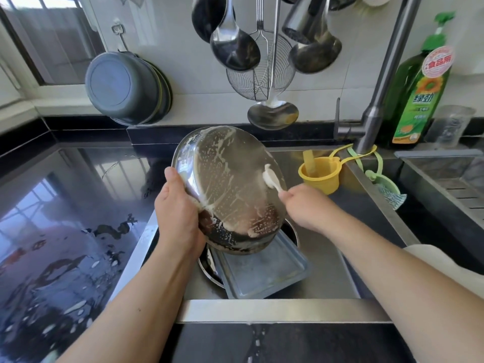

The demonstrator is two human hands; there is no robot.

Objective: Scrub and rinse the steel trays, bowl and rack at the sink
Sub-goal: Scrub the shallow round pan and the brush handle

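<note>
Head view shows a round steel bowl [230, 189] held up over the sink [327, 273]. It is tipped on its side, with its soapy bottom turned up toward the camera and its open side facing away and down. Its top rim leans toward the back wall and its low edge hangs near the front. White foam runs in streaks across the bottom.

Under the bowl, a flat steel tray [264, 271] lies in the sink, its long side running from the back right to the front left. A round steel thing pokes out from under the tray; I cannot tell what it is.

A yellow cup [320, 175] hangs at the back of the sink, just to the right of the bowl. The tap [385, 82] stands behind it, and a green soap bottle [419, 87] is beside the tap. Ladles [234, 47] and a wire skimmer [259, 77] hang on the wall above the bowl. A grey pan [125, 87] hangs to the left. The dark counter [65, 205] is wet and shiny.

The left hand [178, 213] grips the bowl's left edge, thumb on top. The right hand [305, 203] is curled round the handle of a small white brush [271, 178]. The brush head touches the bowl's bottom near its right edge.
</note>
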